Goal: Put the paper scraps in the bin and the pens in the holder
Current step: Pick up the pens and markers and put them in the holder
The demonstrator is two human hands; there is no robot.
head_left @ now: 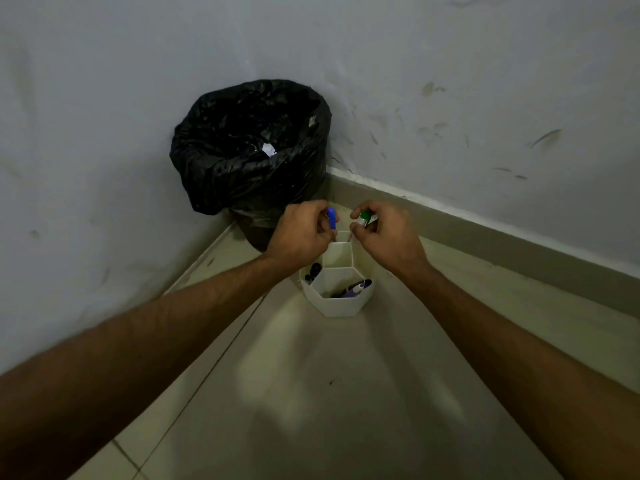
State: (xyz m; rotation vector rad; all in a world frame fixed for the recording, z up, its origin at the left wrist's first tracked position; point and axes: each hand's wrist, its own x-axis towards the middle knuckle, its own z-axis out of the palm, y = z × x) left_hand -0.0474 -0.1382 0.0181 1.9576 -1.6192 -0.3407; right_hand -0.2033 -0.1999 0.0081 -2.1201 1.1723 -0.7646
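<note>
A white hexagonal pen holder stands on the floor in the room's corner. Its near compartment holds a purple pen; a left compartment holds dark pens. My left hand grips a blue-capped pen upright over the holder's far compartment. My right hand holds a green-capped pen just beside it, over the same far side. Behind them is a bin lined with a black bag, with a white paper scrap inside.
Two stained grey walls meet behind the bin. A skirting board runs along the right wall. Pale floor tiles stretch toward me in front of the holder.
</note>
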